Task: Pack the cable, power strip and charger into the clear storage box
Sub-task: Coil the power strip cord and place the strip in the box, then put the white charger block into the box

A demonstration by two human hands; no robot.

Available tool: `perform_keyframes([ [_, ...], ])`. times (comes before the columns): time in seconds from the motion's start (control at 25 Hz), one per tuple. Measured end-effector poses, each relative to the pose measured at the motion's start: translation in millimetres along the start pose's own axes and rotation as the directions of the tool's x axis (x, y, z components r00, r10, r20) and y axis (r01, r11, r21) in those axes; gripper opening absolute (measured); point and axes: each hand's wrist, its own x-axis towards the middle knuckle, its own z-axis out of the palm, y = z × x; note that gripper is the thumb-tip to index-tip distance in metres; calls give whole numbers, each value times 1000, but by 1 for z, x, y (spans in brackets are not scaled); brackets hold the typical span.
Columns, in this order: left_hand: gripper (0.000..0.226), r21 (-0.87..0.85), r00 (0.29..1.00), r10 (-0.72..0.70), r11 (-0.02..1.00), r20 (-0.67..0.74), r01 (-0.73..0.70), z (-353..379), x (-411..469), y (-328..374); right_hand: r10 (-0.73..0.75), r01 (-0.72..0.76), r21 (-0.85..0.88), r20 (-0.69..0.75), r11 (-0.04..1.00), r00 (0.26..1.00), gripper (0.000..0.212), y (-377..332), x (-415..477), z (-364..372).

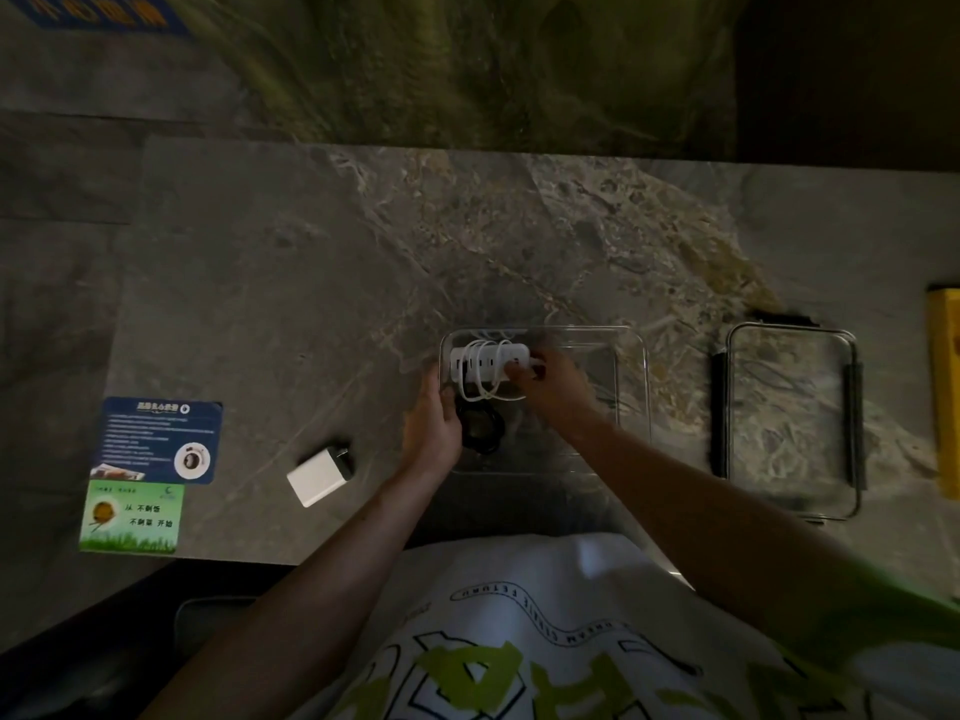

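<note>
1. Box (631, 356) sat open on the tabletop (260, 304), centre, near the person.
2. Strip (488, 365), white with its own white cord wrapped around it, was inside the box at the far-left corner.
3. Right hand (550, 379) reached into the box, fingers closed on the strip's right end; it looked like it was seating the strip.
4. Left hand (431, 423) was at the box's left wall, fingers curled loosely against it, apparently steadying the box; cannot tell if it gripped anything.
5. Cable (480, 426), a dark coil, lay just near of the strip, beside the left hand; it appeared to be inside the box, but the clear wall made this hard to confirm.
6. Charger (321, 475), a white block with prongs, lay on the tabletop left of the box, well apart, untouched.
7. Lid (789, 418) lay on the tabletop right of the box, off.
8. Two cards (156, 470) lay at the far left, not part of the task.
9. Progress, judged: strip nearly placed, cable probably in, charger not yet packed. Closing the lid might follow, though the task does not ask for it.
</note>
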Motion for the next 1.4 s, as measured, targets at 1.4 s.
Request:
perform_keyframes([
  [1.4,93,567,995,-95,822,42,55,-96,-13,-118,-370,201,-573,-194,794,908,68,55,-88,-69],
])
